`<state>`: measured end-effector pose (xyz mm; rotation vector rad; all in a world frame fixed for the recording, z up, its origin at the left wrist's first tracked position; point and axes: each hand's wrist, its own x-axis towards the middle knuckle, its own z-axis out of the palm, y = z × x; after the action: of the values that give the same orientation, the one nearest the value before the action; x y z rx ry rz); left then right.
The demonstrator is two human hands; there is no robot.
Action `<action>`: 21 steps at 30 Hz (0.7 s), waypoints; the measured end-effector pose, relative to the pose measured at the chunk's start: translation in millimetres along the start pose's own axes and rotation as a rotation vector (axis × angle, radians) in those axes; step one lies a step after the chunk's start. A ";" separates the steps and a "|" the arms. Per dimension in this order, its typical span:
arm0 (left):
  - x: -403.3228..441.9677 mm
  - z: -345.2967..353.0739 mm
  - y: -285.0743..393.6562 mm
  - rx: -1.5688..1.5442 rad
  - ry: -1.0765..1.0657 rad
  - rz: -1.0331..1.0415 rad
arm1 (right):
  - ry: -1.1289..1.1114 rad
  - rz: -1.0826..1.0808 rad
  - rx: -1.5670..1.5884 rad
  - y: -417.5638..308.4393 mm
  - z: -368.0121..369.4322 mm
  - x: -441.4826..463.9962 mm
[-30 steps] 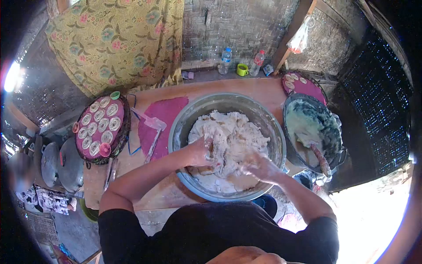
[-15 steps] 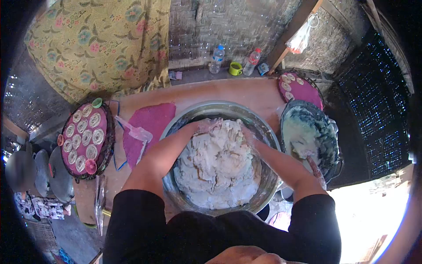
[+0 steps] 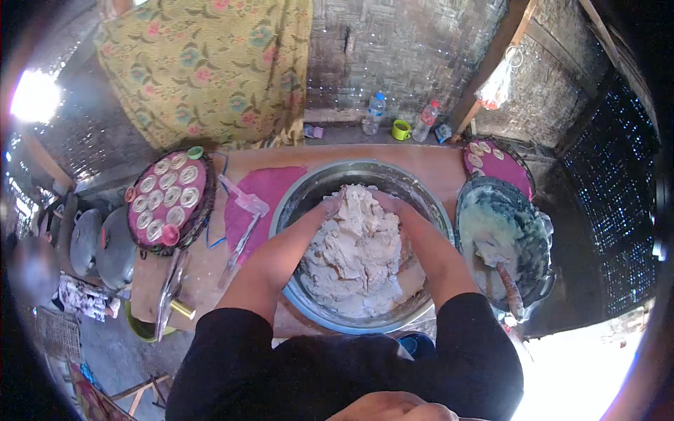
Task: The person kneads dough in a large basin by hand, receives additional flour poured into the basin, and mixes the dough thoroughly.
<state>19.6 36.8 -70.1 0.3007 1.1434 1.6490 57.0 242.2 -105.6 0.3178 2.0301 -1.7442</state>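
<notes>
A big mound of pale dough [image 3: 354, 245] fills most of a wide metal basin [image 3: 293, 295] on the table. At the mound's far left side lies my left hand [image 3: 330, 205], pressed against the dough, its fingers mostly hidden behind it. My right hand [image 3: 388, 203] is at the far right side of the same mound, its fingers also largely out of sight. Both forearms reach over the basin's near part, one on each side of the dough.
A round tray [image 3: 206, 203] with several pale coils stands at the left, beside a pink cloth [image 3: 281, 184] with a spatula [image 3: 251, 203]. On the right are a dark pot [image 3: 460, 210] of pale paste and another tray [image 3: 516, 168]. Bottles [image 3: 374, 116] stand at the back.
Both hands were nearer the basin's middle and apart a second ago; they have moved to the dough's far side. The dough now stands in a taller heap. The camera view has shifted.
</notes>
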 end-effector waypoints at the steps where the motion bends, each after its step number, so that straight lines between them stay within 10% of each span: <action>1: -18.6 10.7 4.7 -0.035 -0.001 0.006 | -0.013 -0.004 0.005 -6.4 9.4 -8.7; 8: -141.4 52.8 19.0 0.162 -0.002 -0.193 | -0.348 -0.053 0.120 -19.8 56.2 -136.8; 10: -160.9 56.1 1.2 1.098 -0.083 0.206 | -0.209 -0.144 0.002 -51.4 98.2 -200.3; 13: -180.5 62.6 -29.0 1.554 -0.152 0.379 | -0.023 -0.026 -0.495 -62.3 135.2 -247.5; 18: -171.7 58.3 -77.9 1.639 -0.316 0.265 | 0.034 0.001 -1.013 -13.6 160.5 -240.0; 21: -143.9 39.6 -108.0 1.714 -0.308 0.625 | -0.042 -0.026 -1.187 26.9 159.1 -204.5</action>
<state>171.2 -66.2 -87.9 2.0285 2.0507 0.5523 276.8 114.0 -49.8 -0.1353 2.6037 -0.3184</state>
